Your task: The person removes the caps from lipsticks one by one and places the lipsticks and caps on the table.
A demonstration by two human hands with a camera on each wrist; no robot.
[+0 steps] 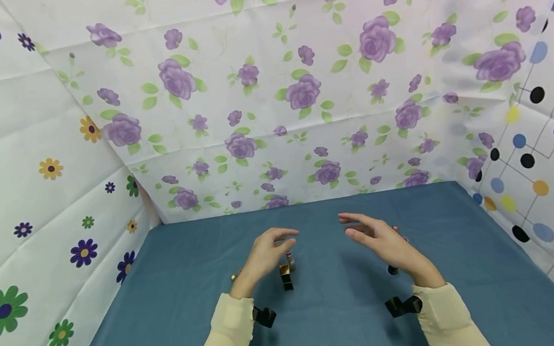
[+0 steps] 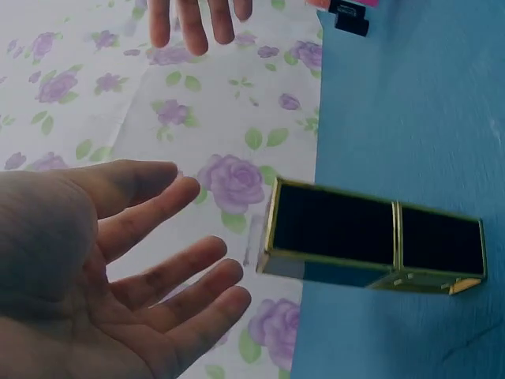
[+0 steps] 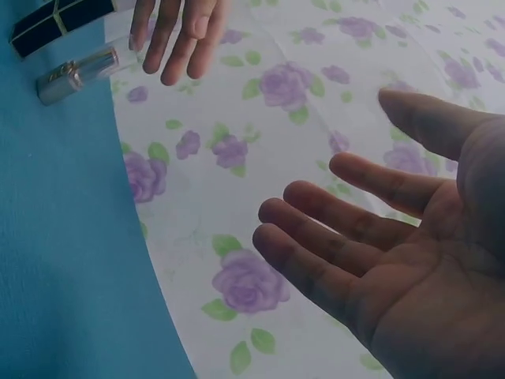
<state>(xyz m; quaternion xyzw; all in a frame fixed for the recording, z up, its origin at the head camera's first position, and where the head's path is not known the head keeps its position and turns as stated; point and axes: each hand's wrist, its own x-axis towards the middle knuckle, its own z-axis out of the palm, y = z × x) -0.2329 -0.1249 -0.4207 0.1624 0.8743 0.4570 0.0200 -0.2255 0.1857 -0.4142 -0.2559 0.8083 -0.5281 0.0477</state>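
Both hands hover above the blue table, holding nothing, palms facing each other with fingers loosely bent. The left hand [image 1: 266,254] is just above and left of a black lipstick tube [image 1: 286,278] with gold edges, which stands upright and looms large in the left wrist view [image 2: 335,229]. Just behind it stands a slim silvery-pink lipstick [image 3: 75,76] with a see-through cap. The right hand [image 1: 378,241] partly covers a small dark-based item [image 1: 393,269]; a bit of pink shows past its back. In the left wrist view, a black and pink object [image 2: 349,17] appears at the top edge.
A small gold-coloured item [image 1: 233,277] peeks out beside the left wrist, mostly hidden. Blue cloth covers the table [image 1: 324,318]. Flower-printed sheets [image 1: 273,115] rise at the back and left, and a dotted sheet [image 1: 540,188] at the right.
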